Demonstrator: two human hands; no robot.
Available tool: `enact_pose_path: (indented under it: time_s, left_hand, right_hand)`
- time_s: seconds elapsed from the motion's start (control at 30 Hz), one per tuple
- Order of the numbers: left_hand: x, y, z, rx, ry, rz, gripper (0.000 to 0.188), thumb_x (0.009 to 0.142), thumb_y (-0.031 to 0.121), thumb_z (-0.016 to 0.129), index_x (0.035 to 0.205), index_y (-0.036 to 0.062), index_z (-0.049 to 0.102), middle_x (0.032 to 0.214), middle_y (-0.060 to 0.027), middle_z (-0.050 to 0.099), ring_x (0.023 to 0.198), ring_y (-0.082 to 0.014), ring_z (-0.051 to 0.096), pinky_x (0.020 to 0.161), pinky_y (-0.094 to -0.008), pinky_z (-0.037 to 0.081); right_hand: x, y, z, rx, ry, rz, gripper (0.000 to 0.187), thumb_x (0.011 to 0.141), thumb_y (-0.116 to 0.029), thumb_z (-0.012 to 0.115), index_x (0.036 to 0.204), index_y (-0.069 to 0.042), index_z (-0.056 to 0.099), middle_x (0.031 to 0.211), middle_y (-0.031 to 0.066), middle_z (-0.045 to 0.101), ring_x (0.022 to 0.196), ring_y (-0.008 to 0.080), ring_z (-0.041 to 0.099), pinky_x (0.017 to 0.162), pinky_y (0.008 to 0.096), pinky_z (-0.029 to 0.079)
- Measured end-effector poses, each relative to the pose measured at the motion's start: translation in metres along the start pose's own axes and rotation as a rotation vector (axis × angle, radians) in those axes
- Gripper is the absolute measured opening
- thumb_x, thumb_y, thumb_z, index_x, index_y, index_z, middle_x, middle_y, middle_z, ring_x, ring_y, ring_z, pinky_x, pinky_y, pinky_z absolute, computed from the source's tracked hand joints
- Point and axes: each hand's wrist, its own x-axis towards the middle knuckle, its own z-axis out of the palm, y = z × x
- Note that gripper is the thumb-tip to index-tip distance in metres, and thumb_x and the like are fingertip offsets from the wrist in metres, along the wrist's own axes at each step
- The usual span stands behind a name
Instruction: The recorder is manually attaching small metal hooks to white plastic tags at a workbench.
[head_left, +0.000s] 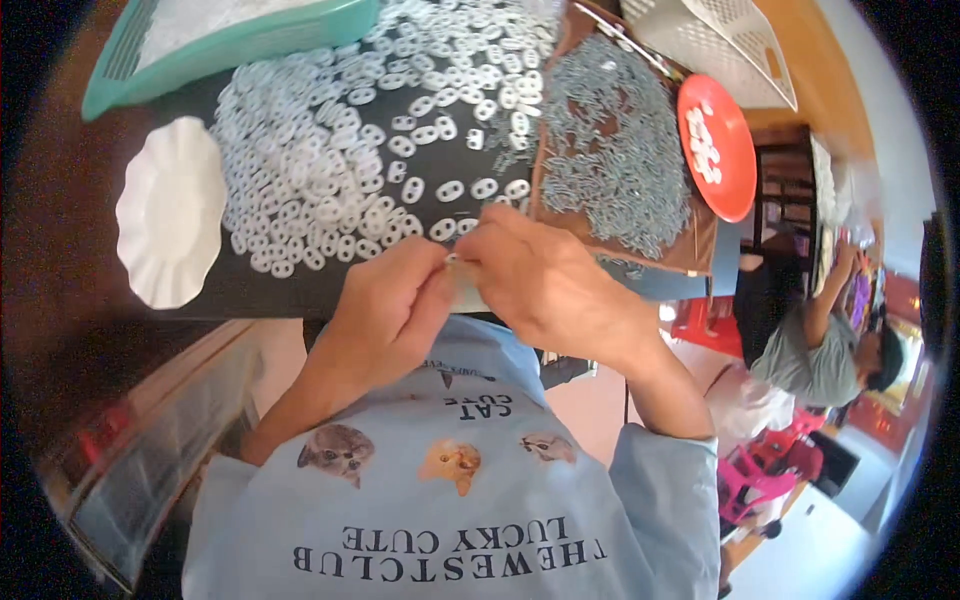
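Near the table's front edge, my left hand (395, 305) and my right hand (555, 280) meet fingertip to fingertip, both closed in a pinch. A small white piece (452, 259) shows between them; the fingers cover most of it, so its full shape is hidden. Just beyond my hands spread many white oval plastic pieces (300, 150), each with two holes. To the right of these, a heap of small grey metal hooks (620, 150) lies on a brown cloth or mat (700, 250).
A white fluted dish (172, 215) stands at the left. A teal basket (350, 22) holds white material at the far left. A red plate (738, 150) with several white pieces is at the right, near a white basket (730, 30). Another person (815, 345) sits farther right.
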Motion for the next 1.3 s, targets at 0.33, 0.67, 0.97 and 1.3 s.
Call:
enact_pose_path:
  time_s: [0.33,0.67,0.97,1.3]
  left_hand:
    - [0.004,-0.001,0.016,-0.074,0.002,-0.081,0.005,0.088,0.003,0.056,0.087,-0.0007,0.058,0.062,-0.0068,0.053,0.052,-0.0097,0.048,0.048,-0.0261,0.039]
    - [0.002,-0.007,0.017,-0.22,-0.07,-0.155,0.005,0.089,0.003,0.057,0.085,-0.0003,0.058,0.061,-0.0009,0.05,0.052,-0.0053,0.042,0.047,-0.0232,0.035]
    - [-0.002,-0.017,0.015,-0.368,-0.077,-0.093,0.014,0.094,0.009,0.05,0.085,0.0001,0.056,0.07,-0.003,0.056,0.049,-0.0038,0.044,0.044,-0.0201,0.035]
    - [0.0,-0.016,0.02,-0.48,-0.041,-0.223,0.012,0.09,0.005,0.053,0.079,-0.0004,0.056,0.063,0.0006,0.054,0.052,-0.0038,0.043,0.047,-0.022,0.034]
  right_hand:
    - [-0.015,0.004,0.002,-0.018,0.112,0.01,0.015,0.075,0.003,0.058,0.089,0.0,0.054,0.078,0.0129,0.046,0.064,0.0317,0.053,0.055,0.0418,0.045]
    - [-0.014,0.009,0.003,0.03,0.125,0.009,0.011,0.075,-0.001,0.06,0.083,-0.001,0.052,0.076,0.0114,0.045,0.063,0.0305,0.053,0.054,0.0414,0.044]
    - [-0.021,0.062,-0.059,-0.289,0.183,0.07,0.013,0.085,-0.005,0.059,0.097,-0.002,0.058,0.09,0.0159,0.056,0.081,0.037,0.058,0.066,0.0417,0.048]
    - [-0.004,0.126,-0.086,-0.686,0.081,0.26,0.01,0.087,-0.01,0.056,0.094,-0.003,0.058,0.092,0.0139,0.057,0.085,0.0373,0.059,0.069,0.0441,0.047]
